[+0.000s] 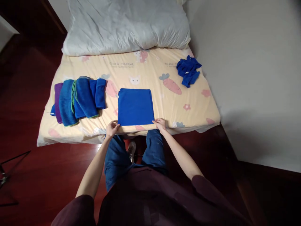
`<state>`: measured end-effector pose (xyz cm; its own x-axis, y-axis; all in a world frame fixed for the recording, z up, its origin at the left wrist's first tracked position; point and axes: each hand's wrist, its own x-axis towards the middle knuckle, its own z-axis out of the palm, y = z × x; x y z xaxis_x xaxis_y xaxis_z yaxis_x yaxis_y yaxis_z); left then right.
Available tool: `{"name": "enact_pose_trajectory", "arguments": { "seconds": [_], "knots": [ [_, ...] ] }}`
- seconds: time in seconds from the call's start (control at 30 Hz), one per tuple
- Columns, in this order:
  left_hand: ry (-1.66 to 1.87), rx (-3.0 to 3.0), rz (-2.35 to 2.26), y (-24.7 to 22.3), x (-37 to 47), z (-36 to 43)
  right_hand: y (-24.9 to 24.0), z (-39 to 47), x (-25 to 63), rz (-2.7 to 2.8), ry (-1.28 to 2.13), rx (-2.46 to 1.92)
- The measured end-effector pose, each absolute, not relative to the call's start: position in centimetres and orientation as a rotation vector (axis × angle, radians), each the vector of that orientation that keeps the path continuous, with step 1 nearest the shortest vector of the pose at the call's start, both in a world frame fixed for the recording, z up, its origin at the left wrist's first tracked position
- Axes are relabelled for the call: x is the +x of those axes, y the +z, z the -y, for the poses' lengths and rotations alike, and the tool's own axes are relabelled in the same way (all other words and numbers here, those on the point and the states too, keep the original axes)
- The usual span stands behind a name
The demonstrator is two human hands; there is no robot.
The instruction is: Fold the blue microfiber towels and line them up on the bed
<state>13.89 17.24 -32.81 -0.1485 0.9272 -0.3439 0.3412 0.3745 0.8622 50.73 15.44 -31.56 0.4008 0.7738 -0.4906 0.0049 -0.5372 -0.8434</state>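
Observation:
A blue towel, folded into a near-square, lies flat on the bed close to its front edge. A small pale tag shows at its left side. My left hand pinches the towel's near left corner between thumb and fingers. At the near right corner, my right hand has its fingers closed on the cloth in the same way. To the left lies a row of rolled towels in blue, teal and purple, some with green edging. One crumpled blue cloth rests at the bed's right side.
The bed has a cream sheet printed with carrots and rabbits. Across its far end lies a bulky grey-white quilt. A pale wall runs along the right. Black stand legs are on the dark red floor at left.

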Motion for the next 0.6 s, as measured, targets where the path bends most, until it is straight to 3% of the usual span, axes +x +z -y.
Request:
{"name": "enact_pose_trajectory", "arguments": {
  "seconds": [0.33, 0.47, 0.6],
  "knots": [
    [0.534, 1.04, -1.501, -31.0, 11.9, -17.1, -32.2, -13.7, 54.0, 0.687, 1.405, -1.893],
    [0.476, 1.034, -1.538, -30.5, 12.4, -22.1, -32.0, -17.3, 54.3, 0.773, 1.401, -1.851],
    [0.638, 1.002, -1.575, -30.7, 13.5, -28.9, -31.7, -23.4, 53.5, 0.829, 1.329, -1.86]
  ]
}}
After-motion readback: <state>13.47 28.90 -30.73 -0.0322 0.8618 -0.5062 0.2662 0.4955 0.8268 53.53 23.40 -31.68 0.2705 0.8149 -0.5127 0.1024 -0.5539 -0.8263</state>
